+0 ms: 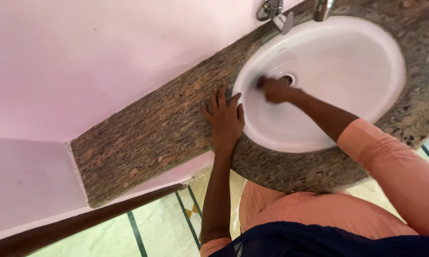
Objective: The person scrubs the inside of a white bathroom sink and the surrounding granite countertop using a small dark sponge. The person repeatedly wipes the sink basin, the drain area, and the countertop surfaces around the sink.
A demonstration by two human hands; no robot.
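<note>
A white oval sink (357, 52) is set into a brown speckled stone counter (152, 128). My right hand (275, 89) is inside the basin, fingers curled, pressed against the white surface just left of the drain (288, 78). Whether it holds something small is hidden by the fingers. My left hand (224, 118) lies flat on the counter with fingers spread, beside the sink's left rim. Both arms come from peach sleeves.
A chrome tap (277, 13) and a second metal fitting (322, 8) stand at the back of the sink against the pink wall (105, 52). Below the counter's front edge lies pale tiled floor (157, 228) with dark lines and a brown skirting strip.
</note>
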